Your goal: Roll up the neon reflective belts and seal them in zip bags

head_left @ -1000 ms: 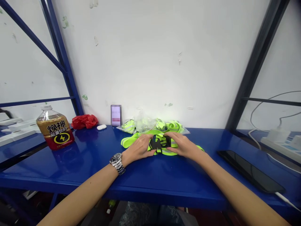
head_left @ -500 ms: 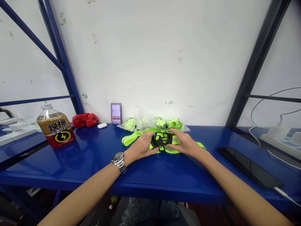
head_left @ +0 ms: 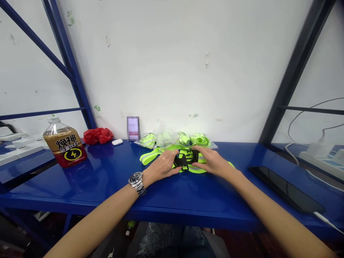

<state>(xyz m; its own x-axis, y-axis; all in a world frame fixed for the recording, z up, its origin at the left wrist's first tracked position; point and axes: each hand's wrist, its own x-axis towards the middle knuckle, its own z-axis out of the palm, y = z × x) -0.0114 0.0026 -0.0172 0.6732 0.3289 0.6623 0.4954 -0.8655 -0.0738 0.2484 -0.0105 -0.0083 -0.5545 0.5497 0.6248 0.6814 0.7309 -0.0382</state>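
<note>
My left hand (head_left: 164, 164), with a metal watch (head_left: 137, 183) on its wrist, grips the left part of a black plastic buckle (head_left: 183, 162) between thumb and fingers. The right part of that buckle is pinched in my right hand (head_left: 213, 162). Whether the two parts are joined, I cannot tell. Neon-yellow reflective straps (head_left: 150, 157) with grey stripes run from the buckle and lie under and around both hands. My fingers partly hide the buckle's ends.
Behind the hands, clear plastic bags with more yellow straps (head_left: 200, 139) lie against the wall. A drink bottle (head_left: 65, 143), red plastic bag (head_left: 98, 135), white case (head_left: 117, 142) and upright phone (head_left: 133, 129) are leftward. A black phone (head_left: 286, 189) charges at right on the blue table (head_left: 107, 186).
Both hands keep their hold on the buckle parts, with only a small shift of the fingers. The whole view has moved slightly.
</note>
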